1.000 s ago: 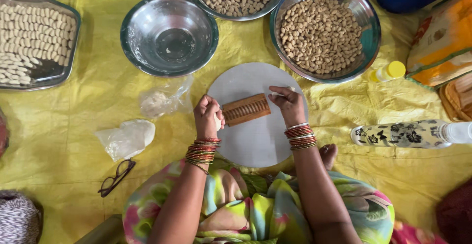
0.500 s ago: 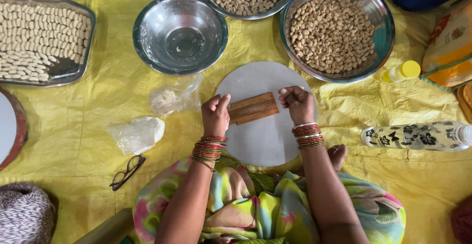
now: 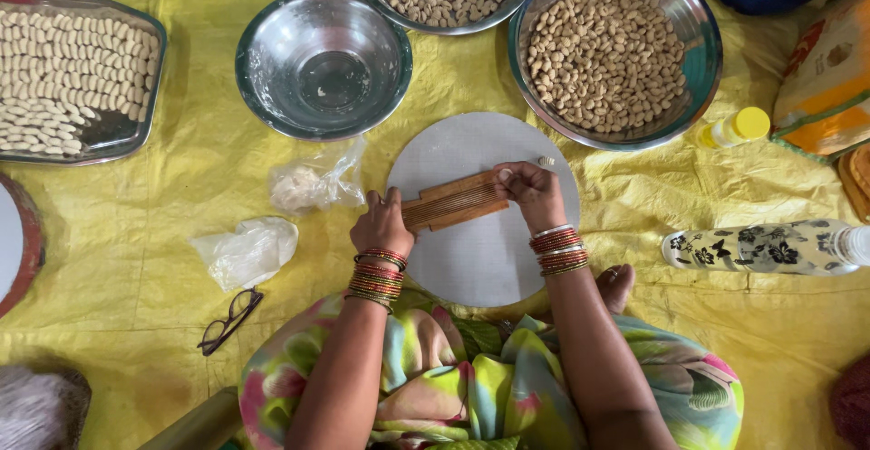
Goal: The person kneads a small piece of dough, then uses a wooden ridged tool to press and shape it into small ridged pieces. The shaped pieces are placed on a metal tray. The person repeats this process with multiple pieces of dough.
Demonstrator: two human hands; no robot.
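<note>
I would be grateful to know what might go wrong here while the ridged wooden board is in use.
The left hand grips only one end of the ridged wooden board, so it may slip on the round white slab. The tiny dough piece beside the right hand sits near the slab's edge and could roll off.

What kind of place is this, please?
Probably a home floor set up for making snacks by hand: a yellow sheet covers the ground, steel bowls hold shaped dough pieces, and both hands work a ridged wooden board.
</note>
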